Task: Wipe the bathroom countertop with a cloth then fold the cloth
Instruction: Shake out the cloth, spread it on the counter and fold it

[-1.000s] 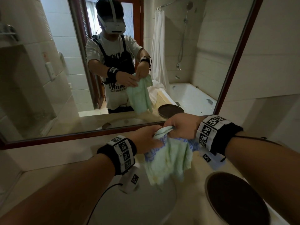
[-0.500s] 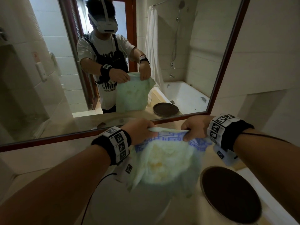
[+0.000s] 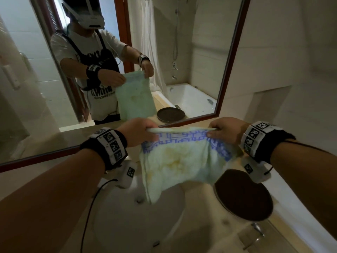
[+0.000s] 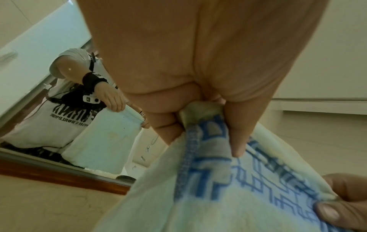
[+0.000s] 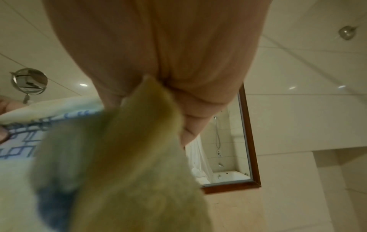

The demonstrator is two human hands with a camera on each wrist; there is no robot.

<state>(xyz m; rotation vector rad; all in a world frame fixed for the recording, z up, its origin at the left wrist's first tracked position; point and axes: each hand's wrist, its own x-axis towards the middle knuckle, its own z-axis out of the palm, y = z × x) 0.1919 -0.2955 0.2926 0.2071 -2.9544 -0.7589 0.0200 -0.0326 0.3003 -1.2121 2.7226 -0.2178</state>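
Observation:
A pale green cloth (image 3: 180, 161) with a blue patterned border hangs spread in the air above the sink. My left hand (image 3: 138, 131) pinches its top left corner and my right hand (image 3: 224, 131) pinches the top right corner, so the top edge is stretched between them. In the left wrist view the cloth (image 4: 228, 196) runs out from between thumb and fingers of the left hand (image 4: 198, 119). In the right wrist view the cloth (image 5: 119, 157) fills the lower left, gripped by the right hand (image 5: 168, 94). The beige countertop (image 3: 198, 203) lies below.
A white sink basin (image 3: 135, 223) sits under the cloth. A round dark tray (image 3: 244, 196) rests on the counter at right, with a metal fitting (image 3: 257, 229) near the front edge. The wood-framed mirror (image 3: 231, 57) stands close behind my hands.
My hands have moved apart along the cloth's top edge. The cloth has gone from a bunched clump to a spread sheet.

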